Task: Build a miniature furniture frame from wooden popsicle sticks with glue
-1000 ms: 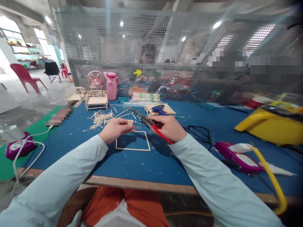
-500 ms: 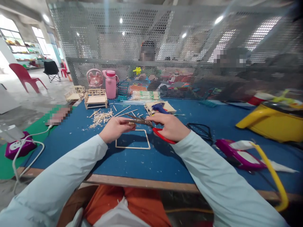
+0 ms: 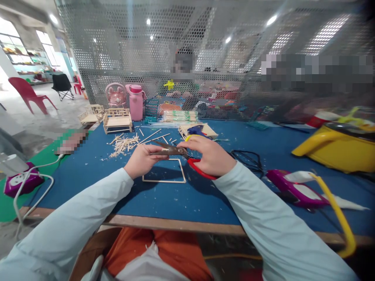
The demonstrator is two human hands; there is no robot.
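Note:
My right hand (image 3: 215, 157) is closed round the handles of a pair of scissors (image 3: 179, 151), one red and one yellow. Their dark blades stand apart and point left at my left hand (image 3: 142, 159). The fingers of that hand are pinched on a small pale wooden stick (image 3: 165, 149), mostly hidden by fingers and blade. Below the hands, a rectangular frame of thin wooden sticks (image 3: 164, 181) lies flat on the blue table mat (image 3: 164, 205). A pile of short cut sticks (image 3: 124, 145) lies beyond my left hand.
Small wooden model furniture (image 3: 117, 120) stands at the back left by a pink flask (image 3: 136, 103). A blue glue gun (image 3: 197, 131) rests on a wooden piece behind my right hand. To the right are a purple power strip (image 3: 295, 191) and a yellow container (image 3: 340, 146). A perforated screen (image 3: 146, 58) closes the back.
The scissor blades have turned slightly and now lie across the fingertips of my left hand, with the pale stick between them. Both hands stay almost in place; the view has shifted slightly.

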